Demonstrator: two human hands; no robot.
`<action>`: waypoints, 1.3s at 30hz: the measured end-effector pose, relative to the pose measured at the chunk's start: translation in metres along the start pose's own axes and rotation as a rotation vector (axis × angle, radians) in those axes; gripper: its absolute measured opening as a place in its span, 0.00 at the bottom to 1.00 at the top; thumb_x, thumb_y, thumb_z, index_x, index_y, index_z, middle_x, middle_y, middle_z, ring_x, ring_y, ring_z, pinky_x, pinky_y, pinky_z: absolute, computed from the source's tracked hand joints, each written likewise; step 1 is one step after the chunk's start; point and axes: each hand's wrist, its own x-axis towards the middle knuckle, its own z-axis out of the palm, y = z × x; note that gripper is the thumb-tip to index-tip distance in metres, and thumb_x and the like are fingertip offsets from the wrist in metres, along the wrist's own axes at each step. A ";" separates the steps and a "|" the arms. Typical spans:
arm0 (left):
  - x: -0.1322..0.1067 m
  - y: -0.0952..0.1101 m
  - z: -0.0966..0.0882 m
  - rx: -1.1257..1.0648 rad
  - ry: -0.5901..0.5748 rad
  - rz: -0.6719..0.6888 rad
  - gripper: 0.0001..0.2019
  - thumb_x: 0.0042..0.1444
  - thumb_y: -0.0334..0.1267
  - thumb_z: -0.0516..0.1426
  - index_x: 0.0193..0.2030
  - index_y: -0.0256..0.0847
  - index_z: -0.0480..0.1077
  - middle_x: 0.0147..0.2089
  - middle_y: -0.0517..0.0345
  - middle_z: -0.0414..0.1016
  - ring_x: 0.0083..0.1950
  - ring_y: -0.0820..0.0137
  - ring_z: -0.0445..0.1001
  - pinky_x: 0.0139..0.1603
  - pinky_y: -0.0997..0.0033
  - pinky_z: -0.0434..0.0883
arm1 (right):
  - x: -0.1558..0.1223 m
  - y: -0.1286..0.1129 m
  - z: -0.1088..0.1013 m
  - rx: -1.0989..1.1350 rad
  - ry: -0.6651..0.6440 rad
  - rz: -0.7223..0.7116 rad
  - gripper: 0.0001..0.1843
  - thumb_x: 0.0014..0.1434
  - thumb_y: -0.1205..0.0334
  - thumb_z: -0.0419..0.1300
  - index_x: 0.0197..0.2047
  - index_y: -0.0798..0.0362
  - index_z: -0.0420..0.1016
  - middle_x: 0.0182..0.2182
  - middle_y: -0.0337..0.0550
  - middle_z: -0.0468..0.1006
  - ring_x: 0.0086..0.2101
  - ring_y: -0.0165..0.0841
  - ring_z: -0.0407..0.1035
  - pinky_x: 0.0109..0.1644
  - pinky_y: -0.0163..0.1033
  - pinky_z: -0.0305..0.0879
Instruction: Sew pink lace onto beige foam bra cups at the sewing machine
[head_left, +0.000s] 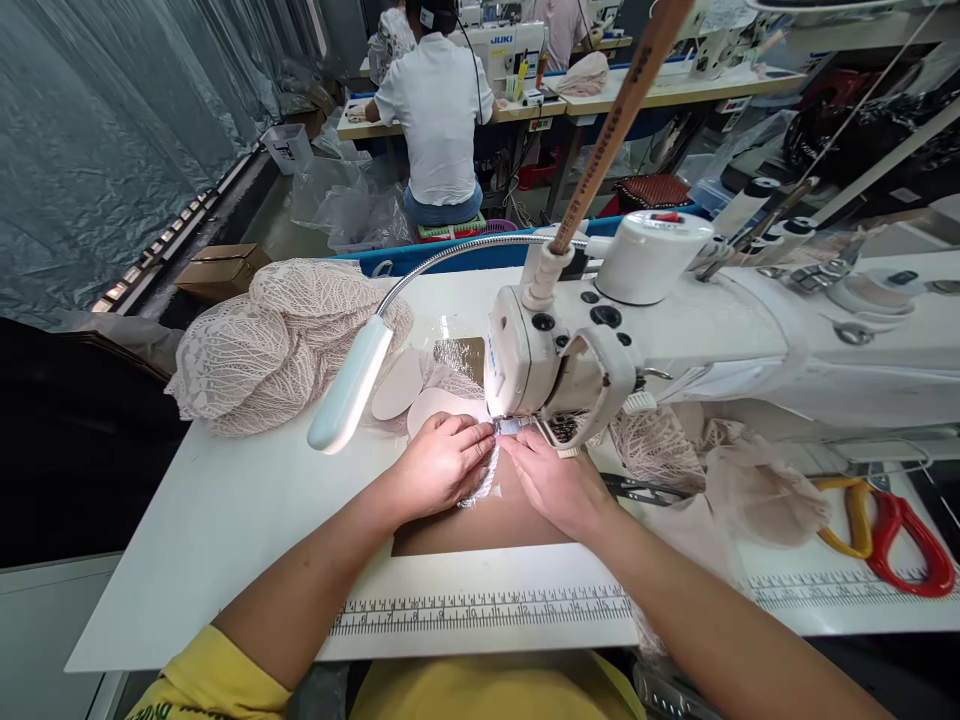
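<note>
My left hand [442, 462] lies on a pale lace piece [484, 482] with the fingers pressed down on it, just left of the presser foot [511, 426] of a white sewing machine [675, 330]. My right hand [551, 478] pinches the same lace from the right side, fingertips close to the needle. Both hands meet under the machine head. Beige padded cups [409, 385] lie just beyond my left hand.
A heap of lace cups [277, 345] sits at the back left of the white table [225, 520]. A gooseneck lamp [352, 385] hangs over it. More lace [720, 470] and red and yellow scissors [889, 530] lie right. A person in white [439, 110] sits ahead at another machine.
</note>
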 end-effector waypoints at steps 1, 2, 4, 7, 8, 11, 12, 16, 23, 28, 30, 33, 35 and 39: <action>0.000 0.000 0.000 -0.004 -0.006 -0.002 0.17 0.65 0.37 0.48 0.56 0.35 0.68 0.58 0.47 0.71 0.56 0.59 0.66 0.53 0.57 0.64 | 0.000 0.000 0.000 -0.004 0.011 0.001 0.20 0.60 0.71 0.50 0.52 0.50 0.75 0.37 0.45 0.79 0.34 0.35 0.71 0.35 0.38 0.60; 0.000 0.000 -0.001 -0.007 -0.012 -0.002 0.17 0.65 0.38 0.48 0.57 0.35 0.67 0.58 0.47 0.71 0.56 0.59 0.66 0.53 0.57 0.64 | 0.000 0.000 0.000 -0.005 0.018 0.003 0.20 0.61 0.70 0.50 0.51 0.50 0.76 0.38 0.45 0.79 0.34 0.34 0.71 0.36 0.38 0.60; 0.001 -0.001 -0.002 -0.010 -0.021 -0.004 0.17 0.65 0.38 0.48 0.57 0.36 0.67 0.59 0.47 0.70 0.56 0.58 0.66 0.53 0.56 0.64 | 0.000 0.001 0.001 -0.001 0.024 0.001 0.19 0.61 0.70 0.50 0.50 0.51 0.76 0.38 0.45 0.79 0.34 0.34 0.71 0.36 0.37 0.60; 0.001 0.000 -0.003 -0.005 -0.036 -0.008 0.18 0.64 0.39 0.49 0.57 0.36 0.67 0.59 0.47 0.70 0.56 0.57 0.65 0.54 0.55 0.63 | 0.000 0.002 0.001 0.024 0.033 -0.007 0.19 0.60 0.70 0.51 0.50 0.52 0.76 0.39 0.45 0.79 0.35 0.34 0.71 0.37 0.37 0.61; 0.002 0.000 -0.003 -0.001 -0.039 -0.013 0.19 0.63 0.40 0.49 0.57 0.35 0.67 0.59 0.47 0.69 0.56 0.57 0.65 0.54 0.55 0.63 | -0.001 0.003 0.001 0.038 0.041 -0.011 0.19 0.60 0.71 0.51 0.50 0.52 0.76 0.39 0.45 0.79 0.35 0.34 0.71 0.37 0.37 0.62; 0.002 0.000 -0.003 0.009 -0.036 -0.029 0.20 0.63 0.43 0.49 0.57 0.35 0.67 0.59 0.46 0.69 0.56 0.56 0.65 0.54 0.54 0.62 | -0.003 0.004 0.000 0.090 0.066 -0.017 0.18 0.60 0.71 0.51 0.49 0.52 0.76 0.42 0.45 0.79 0.35 0.33 0.71 0.38 0.36 0.63; 0.002 0.000 -0.003 0.008 -0.031 -0.030 0.20 0.63 0.43 0.49 0.57 0.35 0.67 0.59 0.46 0.69 0.56 0.56 0.65 0.54 0.53 0.62 | -0.004 0.005 0.000 0.112 0.070 -0.017 0.18 0.60 0.71 0.51 0.49 0.52 0.76 0.42 0.45 0.79 0.34 0.32 0.70 0.38 0.35 0.62; 0.002 -0.001 0.002 -0.001 -0.003 -0.032 0.20 0.62 0.45 0.50 0.56 0.36 0.68 0.58 0.45 0.70 0.55 0.56 0.65 0.54 0.54 0.62 | -0.007 0.005 -0.003 0.204 0.060 -0.019 0.17 0.59 0.71 0.51 0.47 0.52 0.76 0.36 0.43 0.79 0.29 0.30 0.68 0.33 0.34 0.60; 0.001 -0.001 0.007 0.006 0.025 -0.032 0.23 0.62 0.49 0.49 0.55 0.35 0.68 0.57 0.45 0.70 0.55 0.55 0.65 0.53 0.53 0.62 | -0.010 0.004 -0.007 0.320 0.063 -0.134 0.14 0.61 0.70 0.51 0.41 0.53 0.78 0.29 0.42 0.76 0.29 0.30 0.66 0.33 0.34 0.57; 0.000 -0.001 0.006 -0.013 0.028 -0.034 0.23 0.62 0.50 0.49 0.56 0.35 0.68 0.58 0.43 0.70 0.56 0.55 0.65 0.54 0.53 0.62 | -0.011 0.005 -0.007 0.294 0.031 -0.254 0.16 0.58 0.73 0.51 0.44 0.53 0.76 0.30 0.43 0.74 0.32 0.31 0.64 0.33 0.35 0.55; 0.000 -0.001 0.004 -0.032 0.023 -0.018 0.22 0.63 0.48 0.49 0.56 0.35 0.68 0.59 0.43 0.69 0.57 0.55 0.64 0.55 0.53 0.62 | -0.011 0.005 -0.008 0.289 0.002 -0.266 0.16 0.57 0.74 0.51 0.43 0.54 0.76 0.30 0.43 0.73 0.32 0.31 0.63 0.33 0.35 0.55; -0.001 -0.002 0.001 -0.050 0.002 0.002 0.19 0.65 0.42 0.48 0.56 0.35 0.68 0.58 0.45 0.70 0.58 0.57 0.64 0.57 0.54 0.61 | -0.011 0.005 -0.010 0.295 -0.031 -0.269 0.15 0.56 0.74 0.51 0.42 0.54 0.76 0.30 0.43 0.72 0.31 0.32 0.61 0.33 0.35 0.55; -0.001 -0.002 0.000 -0.049 -0.009 0.002 0.18 0.65 0.40 0.48 0.56 0.36 0.69 0.58 0.46 0.71 0.57 0.57 0.65 0.58 0.53 0.61 | -0.010 0.004 -0.012 0.297 -0.049 -0.263 0.15 0.57 0.74 0.51 0.42 0.54 0.76 0.30 0.42 0.71 0.31 0.32 0.61 0.34 0.35 0.54; 0.000 -0.003 0.000 -0.045 -0.018 -0.003 0.17 0.65 0.39 0.48 0.56 0.37 0.69 0.58 0.46 0.71 0.57 0.58 0.66 0.58 0.52 0.61 | -0.010 0.003 -0.013 0.292 -0.050 -0.252 0.15 0.58 0.73 0.50 0.43 0.53 0.76 0.29 0.42 0.71 0.31 0.31 0.60 0.34 0.36 0.53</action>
